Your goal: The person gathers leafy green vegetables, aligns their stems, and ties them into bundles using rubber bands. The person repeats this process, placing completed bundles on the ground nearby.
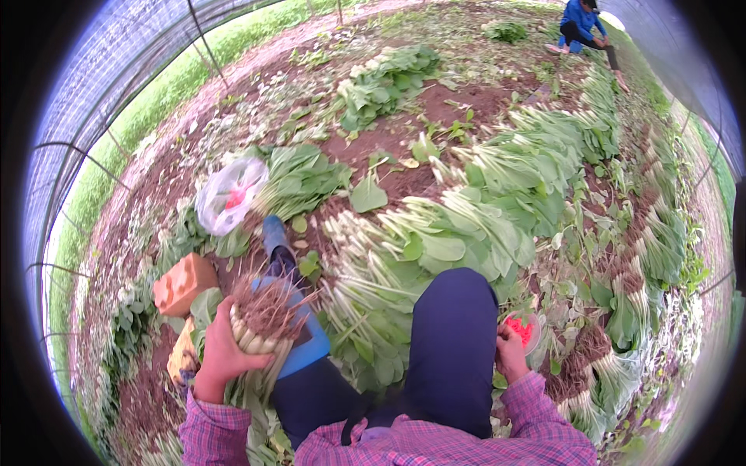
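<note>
My left hand (224, 352) grips a bunch of leafy greens (253, 338) by its pale stems, with the brown, soil-covered roots (265, 306) turned up. This bunch is above my left thigh, in front of a blue item (312, 343) at my leg. Beside my right knee, my right hand (510, 349) is at a clear round container (531, 338) of small red pieces, its fingers at the near rim; whether they pinch anything cannot be made out. Between and beyond my knees lie long rows of cut greens (443, 233) with pale stems and broad leaves.
An orange block-like object (185, 283) and a yellow item (183, 352) lie at the left. A clear plastic bag (233, 195) with something red inside rests beside more greens (303, 177). Rooted bunches (635, 303) line the right. Another person (583, 26) in blue sits far off at upper right.
</note>
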`<state>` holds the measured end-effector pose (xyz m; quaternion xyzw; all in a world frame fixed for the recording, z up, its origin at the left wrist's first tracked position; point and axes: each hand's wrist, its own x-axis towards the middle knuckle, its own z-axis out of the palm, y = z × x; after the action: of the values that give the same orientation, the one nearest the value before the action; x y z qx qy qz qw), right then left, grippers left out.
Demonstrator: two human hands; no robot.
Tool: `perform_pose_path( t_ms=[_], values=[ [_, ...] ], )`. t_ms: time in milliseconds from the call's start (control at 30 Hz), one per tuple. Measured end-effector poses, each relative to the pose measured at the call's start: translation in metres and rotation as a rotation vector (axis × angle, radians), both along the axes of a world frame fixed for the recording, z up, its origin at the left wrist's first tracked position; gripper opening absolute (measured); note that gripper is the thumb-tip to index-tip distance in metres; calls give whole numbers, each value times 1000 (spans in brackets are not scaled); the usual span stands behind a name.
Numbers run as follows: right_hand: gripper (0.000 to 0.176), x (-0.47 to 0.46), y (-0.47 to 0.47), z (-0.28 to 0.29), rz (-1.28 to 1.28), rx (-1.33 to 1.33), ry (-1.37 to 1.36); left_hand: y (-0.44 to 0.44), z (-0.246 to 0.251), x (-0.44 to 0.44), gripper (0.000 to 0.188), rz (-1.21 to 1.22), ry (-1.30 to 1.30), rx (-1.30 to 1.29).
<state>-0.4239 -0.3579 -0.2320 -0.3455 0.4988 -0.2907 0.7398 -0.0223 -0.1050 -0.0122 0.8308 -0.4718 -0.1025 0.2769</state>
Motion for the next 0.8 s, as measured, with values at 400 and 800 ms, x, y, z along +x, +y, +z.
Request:
perform_pose_path(
  t_ms=[400,800],
  values=[
    [10,-123,-64,-116,34,-251,811,11,-5,4,98,21,35,-32],
    [33,-100,-77,-106,388,-629,1262,13,1,4,101,54,2,62]
  ],
)
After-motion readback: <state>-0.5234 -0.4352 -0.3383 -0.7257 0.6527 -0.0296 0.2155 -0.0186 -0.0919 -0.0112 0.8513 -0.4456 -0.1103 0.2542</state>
